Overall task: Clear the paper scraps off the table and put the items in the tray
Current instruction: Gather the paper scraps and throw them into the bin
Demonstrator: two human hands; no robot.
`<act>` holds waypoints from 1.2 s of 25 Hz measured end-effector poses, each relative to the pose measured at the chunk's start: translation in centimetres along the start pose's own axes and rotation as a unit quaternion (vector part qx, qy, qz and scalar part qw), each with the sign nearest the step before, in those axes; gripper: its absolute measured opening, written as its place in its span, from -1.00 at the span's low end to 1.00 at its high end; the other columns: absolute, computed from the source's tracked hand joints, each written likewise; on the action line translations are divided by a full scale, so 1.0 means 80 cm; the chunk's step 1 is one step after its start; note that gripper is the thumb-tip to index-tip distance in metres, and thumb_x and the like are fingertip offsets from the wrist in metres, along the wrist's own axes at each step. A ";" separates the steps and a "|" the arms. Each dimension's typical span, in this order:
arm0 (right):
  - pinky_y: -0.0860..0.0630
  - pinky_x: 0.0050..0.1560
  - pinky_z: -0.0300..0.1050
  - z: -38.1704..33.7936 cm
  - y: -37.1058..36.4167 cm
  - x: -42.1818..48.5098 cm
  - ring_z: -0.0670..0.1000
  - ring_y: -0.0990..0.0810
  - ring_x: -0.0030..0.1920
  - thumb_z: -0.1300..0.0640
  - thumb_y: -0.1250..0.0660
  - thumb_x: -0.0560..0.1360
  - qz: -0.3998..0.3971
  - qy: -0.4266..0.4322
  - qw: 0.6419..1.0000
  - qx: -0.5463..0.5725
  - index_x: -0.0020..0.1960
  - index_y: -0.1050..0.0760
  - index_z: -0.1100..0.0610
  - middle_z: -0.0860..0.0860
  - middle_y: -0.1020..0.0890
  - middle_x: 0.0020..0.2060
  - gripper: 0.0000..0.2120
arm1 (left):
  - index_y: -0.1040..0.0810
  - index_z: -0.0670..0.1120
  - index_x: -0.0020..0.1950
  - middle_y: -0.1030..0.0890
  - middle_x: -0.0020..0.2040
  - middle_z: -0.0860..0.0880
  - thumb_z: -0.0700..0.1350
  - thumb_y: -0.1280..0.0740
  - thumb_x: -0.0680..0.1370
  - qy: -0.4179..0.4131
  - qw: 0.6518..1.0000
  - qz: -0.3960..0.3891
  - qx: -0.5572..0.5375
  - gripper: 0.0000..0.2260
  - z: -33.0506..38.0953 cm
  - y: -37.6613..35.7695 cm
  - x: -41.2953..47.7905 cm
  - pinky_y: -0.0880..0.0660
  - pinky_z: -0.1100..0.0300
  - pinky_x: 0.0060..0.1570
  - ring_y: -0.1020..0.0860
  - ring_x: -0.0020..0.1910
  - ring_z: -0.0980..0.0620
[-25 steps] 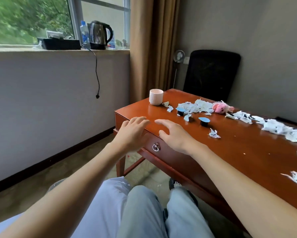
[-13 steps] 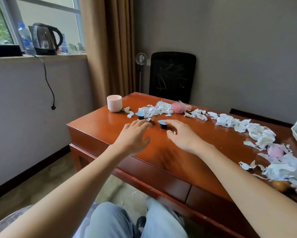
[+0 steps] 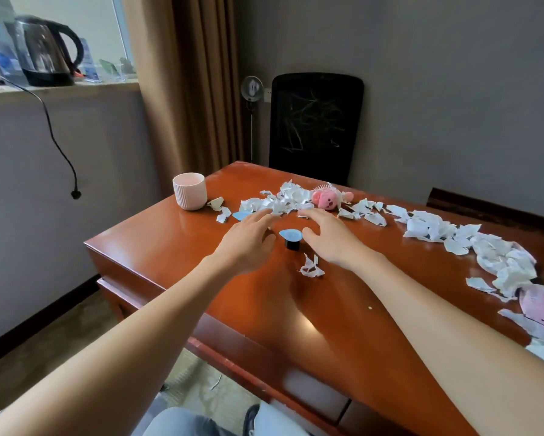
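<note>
1. Both hands were out over the surface [image 3: 327, 309], with the left hand [image 3: 248, 237] and right hand [image 3: 330, 237] either side of a little black pod [image 3: 291, 239] with a blue lid. Both grips were released: fingers spread, holding nothing. I couldn't tell if either thumb was actually touching the pod.
2. The paper scraps [image 3: 283, 199] were heaped just past the fingertips and trailed off along the right side of the surface. One stray scrap [image 3: 311, 267] lay just beside the right wrist.
3. A second pod [image 3: 241, 215] peeked out behind the left fingers. A pink plush [image 3: 325, 199] sat among the scraps, and a ribbed cup [image 3: 190, 191] stood upright near the far-left corner. The tray wasn't in shot.
4. Biggest risk imo: raking the scraps together with the pods mixed in. A pod could get dragged along, tip over, or roll off the near edge.
5. The paper looked super light, so a fast sweep would probably flick bits onto the floor.
6. There was something pink half-buried under scraps at the far right [image 3: 538, 305], though I couldn't make out what. Easy to scoop it up with the trash by mistake.
</note>
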State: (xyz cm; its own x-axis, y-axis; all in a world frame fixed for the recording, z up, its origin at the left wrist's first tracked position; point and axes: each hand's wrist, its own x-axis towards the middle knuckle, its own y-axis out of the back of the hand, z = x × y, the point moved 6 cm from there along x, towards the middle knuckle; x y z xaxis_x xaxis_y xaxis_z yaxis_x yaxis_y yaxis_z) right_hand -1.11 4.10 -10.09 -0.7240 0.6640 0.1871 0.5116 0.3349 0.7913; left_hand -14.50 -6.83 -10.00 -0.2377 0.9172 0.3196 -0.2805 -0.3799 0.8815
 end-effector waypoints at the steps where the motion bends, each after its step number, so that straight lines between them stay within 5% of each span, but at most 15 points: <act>1: -0.21 0.38 -0.09 0.005 -0.001 0.013 -0.05 -0.19 0.49 0.07 -0.14 0.62 0.002 0.000 1.000 0.000 0.49 -0.27 -0.10 -0.09 -0.29 0.49 -0.56 | -0.36 0.05 0.45 -0.28 0.54 0.01 -0.09 -0.17 0.64 0.000 1.000 -0.004 -0.028 -0.64 -0.004 -0.007 0.012 -0.29 0.01 0.41 -0.26 0.50 -0.03; 6: -0.15 0.44 -0.07 0.028 -0.015 0.073 -0.04 -0.18 0.50 0.12 -0.16 0.61 -0.007 0.008 1.000 0.004 0.49 -0.28 -0.07 -0.08 -0.28 0.49 -0.54 | -0.33 -0.02 0.49 -0.20 0.57 -0.03 -0.10 -0.12 0.67 0.022 0.994 -0.007 -0.106 -0.63 -0.017 -0.030 0.076 -0.20 -0.02 0.48 -0.15 0.55 -0.04; 11: -0.10 0.47 -0.06 0.038 -0.025 0.141 0.00 -0.17 0.51 0.17 -0.19 0.59 -0.008 0.029 0.999 -0.023 0.50 -0.28 0.03 -0.01 -0.29 0.50 -0.52 | -0.22 -0.01 0.54 -0.11 0.60 -0.04 -0.04 -0.17 0.63 0.043 0.998 -0.038 0.035 -0.53 -0.046 -0.045 0.137 -0.01 -0.06 0.51 0.01 0.58 -0.09; 19: -0.09 0.50 0.10 0.052 -0.051 0.228 0.08 -0.01 0.55 0.12 -0.21 0.56 -0.049 0.007 0.993 -0.105 0.54 -0.21 0.07 0.02 -0.21 0.53 -0.45 | -0.28 0.03 0.50 -0.23 0.55 -0.03 0.02 -0.20 0.59 0.053 0.990 -0.085 0.099 -0.54 -0.083 -0.055 0.173 -0.14 -0.09 0.45 -0.15 0.53 -0.09; 24: -0.15 0.48 0.15 0.061 -0.065 0.254 0.16 -0.06 0.53 0.07 -0.20 0.57 -0.096 -0.021 0.973 -0.209 0.56 -0.14 0.05 0.04 -0.18 0.55 -0.42 | -0.23 0.11 0.52 -0.22 0.55 0.01 0.14 -0.21 0.58 0.077 0.981 -0.133 0.118 -0.49 -0.093 -0.059 0.176 -0.20 -0.12 0.41 -0.19 0.51 -0.12; 30: -0.32 0.39 0.04 0.063 -0.080 0.249 0.16 -0.32 0.45 0.12 -0.16 0.59 -0.161 -0.046 0.966 -0.198 0.55 -0.18 0.08 0.10 -0.29 0.51 -0.46 | -0.29 0.11 0.49 -0.38 0.47 0.01 0.09 -0.20 0.57 0.091 0.973 -0.178 0.120 -0.53 -0.096 -0.067 0.174 -0.35 -0.04 0.24 -0.39 0.39 -0.11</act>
State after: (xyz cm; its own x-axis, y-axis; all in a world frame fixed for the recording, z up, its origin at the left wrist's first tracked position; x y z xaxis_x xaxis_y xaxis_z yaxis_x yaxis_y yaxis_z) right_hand -16.48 18.59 -14.33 -0.7620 0.6313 -0.1443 0.0369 0.2648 0.9636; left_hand -23.41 7.08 -12.94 -0.3323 0.9408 -0.0676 -0.1553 0.0161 0.9877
